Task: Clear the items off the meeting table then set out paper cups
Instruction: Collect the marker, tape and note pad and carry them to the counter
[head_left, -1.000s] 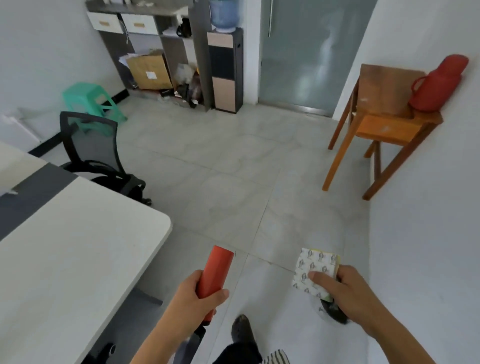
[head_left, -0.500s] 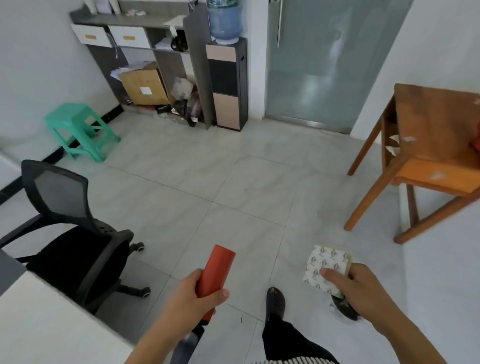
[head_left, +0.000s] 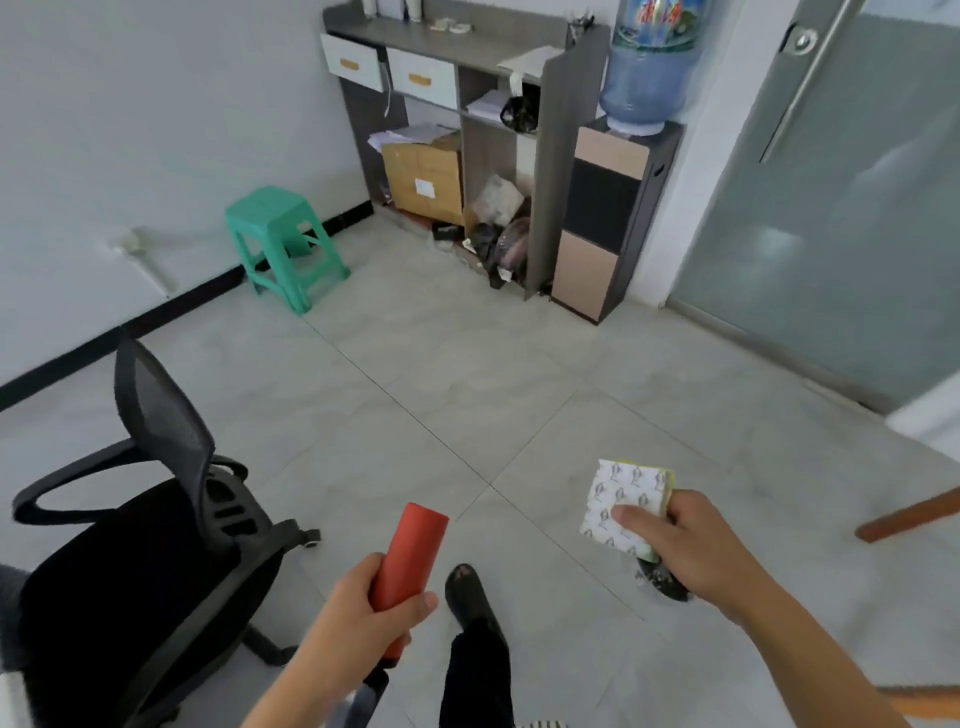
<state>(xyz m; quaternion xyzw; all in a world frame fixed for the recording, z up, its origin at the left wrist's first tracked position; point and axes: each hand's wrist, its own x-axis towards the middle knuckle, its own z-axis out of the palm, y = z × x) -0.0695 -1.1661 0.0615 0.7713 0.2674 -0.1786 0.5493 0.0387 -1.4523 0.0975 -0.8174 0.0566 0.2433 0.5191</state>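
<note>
Tiled office floor (head_left: 467, 374), left hand (head_left: 358, 608) gripping red cylinder (head_left: 410, 556), right hand (head_left: 691, 551) pinching patterned packet (head_left: 623, 499) (print unreadable)

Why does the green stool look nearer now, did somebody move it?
No. The green stool sits by the same black baseboard, left of the shelf unit. The person walked closer and turned left.

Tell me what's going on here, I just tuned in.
A person is walking across the tiled floor with both hands full. The left hand grips a red cylinder; the right hand holds a patterned packet with something dark tucked beneath it. A black office chair stands at the left, and a shelf unit and water dispenser lie ahead. No meeting table or paper cups are in view.
</note>
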